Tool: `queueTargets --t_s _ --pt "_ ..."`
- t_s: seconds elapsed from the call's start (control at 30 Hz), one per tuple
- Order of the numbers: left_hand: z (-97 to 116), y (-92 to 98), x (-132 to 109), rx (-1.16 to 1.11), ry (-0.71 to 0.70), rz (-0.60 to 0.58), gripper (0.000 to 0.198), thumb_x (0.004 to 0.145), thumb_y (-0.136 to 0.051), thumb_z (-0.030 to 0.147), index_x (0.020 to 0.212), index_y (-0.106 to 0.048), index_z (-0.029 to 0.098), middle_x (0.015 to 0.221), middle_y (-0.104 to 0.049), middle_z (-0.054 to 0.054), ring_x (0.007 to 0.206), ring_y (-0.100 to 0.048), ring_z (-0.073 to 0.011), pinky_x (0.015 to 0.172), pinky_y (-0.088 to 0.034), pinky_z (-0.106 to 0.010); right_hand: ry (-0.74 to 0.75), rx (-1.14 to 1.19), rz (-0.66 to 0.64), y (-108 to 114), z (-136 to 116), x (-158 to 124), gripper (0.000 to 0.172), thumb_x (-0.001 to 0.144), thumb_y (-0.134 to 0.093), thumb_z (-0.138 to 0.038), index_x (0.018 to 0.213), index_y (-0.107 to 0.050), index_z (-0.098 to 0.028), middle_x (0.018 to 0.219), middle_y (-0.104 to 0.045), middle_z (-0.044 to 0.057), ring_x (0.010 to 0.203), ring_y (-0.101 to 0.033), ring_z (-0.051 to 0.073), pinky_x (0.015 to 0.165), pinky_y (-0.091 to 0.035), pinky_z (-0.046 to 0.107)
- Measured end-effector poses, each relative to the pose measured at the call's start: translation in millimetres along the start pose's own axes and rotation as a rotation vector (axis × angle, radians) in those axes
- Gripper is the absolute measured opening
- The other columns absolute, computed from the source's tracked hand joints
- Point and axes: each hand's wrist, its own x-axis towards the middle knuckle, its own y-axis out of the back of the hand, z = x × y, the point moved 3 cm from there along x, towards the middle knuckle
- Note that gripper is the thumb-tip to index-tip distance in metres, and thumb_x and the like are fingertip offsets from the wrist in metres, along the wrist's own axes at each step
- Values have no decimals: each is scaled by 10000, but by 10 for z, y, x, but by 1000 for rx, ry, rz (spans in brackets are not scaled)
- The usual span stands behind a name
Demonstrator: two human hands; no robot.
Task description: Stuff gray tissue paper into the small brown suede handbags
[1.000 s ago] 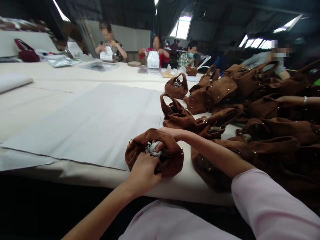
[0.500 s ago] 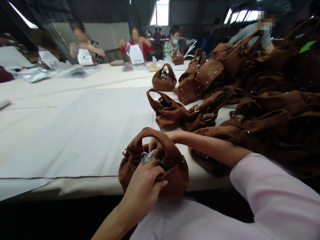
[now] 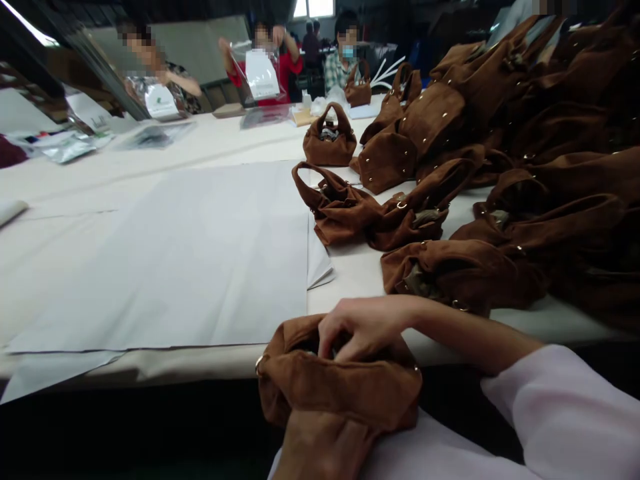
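Observation:
A small brown suede handbag [image 3: 345, 390] sits at the near edge of the table, half over my lap. My right hand [image 3: 363, 328] lies on top of it, fingers curled and pressed into its opening. Reaching up from below, my left hand [image 3: 320, 445] holds the bag's near side, and the suede covers its fingers. The grey paper stuffing seen earlier is hidden. A large white paper sheet [image 3: 200, 260] is spread on the table just beyond the bag.
Several more brown suede bags [image 3: 500, 173] are heaped along the right, two of them [image 3: 340, 210] close to the sheet. Other people at the far end handle white pouches [image 3: 263, 73]. Plastic wrappers [image 3: 75, 147] lie at far left.
The bag has come toward me, from the table top to its near edge. My left hand dropped beneath it, and my right hand now presses down on its closed-up top.

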Motion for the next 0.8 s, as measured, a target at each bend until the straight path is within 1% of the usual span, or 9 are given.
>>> queueTargets --t_s 0.1,0.17,0.23,0.33,0.4,0.47,0.57,0.7,0.8 --pt "-71 39 -150 23 65 -50 293 921 -606 356 1210 -644 323 1191 -685 -73 1036 -675 -263 824 -622 -469 -82 62 374 241 -69 -248 164 855 -712 -267 938 -760 -134 890 -710 32 795 -653 134 704 -501 216" --pt "-48 96 -275 36 73 -74 334 879 -637 320 1203 -658 399 1175 -701 -48 1092 -666 -322 825 -633 -519 -98 -36 488 195 -141 -392 85 841 -725 -215 872 -763 -145 835 -692 14 764 -633 119 691 -482 212" --pt "-9 149 -383 46 47 -86 399 846 -659 299 1225 -649 424 1185 -705 -32 1141 -649 -360 872 -623 -555 -104 -155 446 44 -200 -429 76 848 -708 -174 906 -758 -165 866 -673 4 771 -617 112 698 -473 219" --pt "33 169 -460 58 -29 -91 456 853 -648 267 1278 -613 426 1245 -694 -22 1182 -631 -370 994 -558 -589 -79 -569 319 -178 -215 -326 147 871 -625 -136 987 -710 -167 940 -618 37 878 -569 175 727 -459 294" --pt "62 157 -454 89 -100 -89 484 855 -658 238 1309 -595 395 1268 -689 -34 1200 -622 -367 1056 -501 -601 -90 -843 266 -263 -150 -222 145 890 -571 -156 1003 -661 -167 964 -584 73 917 -530 231 712 -441 348" --pt "92 150 -428 137 -161 -96 502 852 -679 225 1334 -583 332 1272 -689 -61 1210 -618 -357 1084 -474 -575 -128 -986 267 -297 -53 -131 136 912 -542 -176 1027 -614 -185 981 -570 92 911 -527 257 686 -431 369" --pt "119 183 -389 167 -184 -102 507 841 -714 233 1331 -595 289 1222 -712 -77 1204 -628 -324 1068 -501 -479 -113 -1112 272 -316 68 -22 149 935 -515 -162 1069 -564 -203 951 -584 87 883 -557 260 661 -420 360" --pt "116 256 -389 159 -161 -36 458 828 -721 193 1264 -647 310 1106 -744 -68 1173 -652 -303 1042 -527 -424 52 -1167 260 -299 122 45 126 983 -460 -197 1065 -557 -192 870 -622 49 732 -577 213 552 -337 323" --pt "78 248 -435 146 -136 -2 392 845 -670 146 1208 -676 295 1030 -755 -68 1088 -695 -272 1000 -556 -381 116 -1054 438 -245 118 27 214 1017 -418 -275 944 -588 -167 755 -631 28 614 -558 169 502 -275 316"
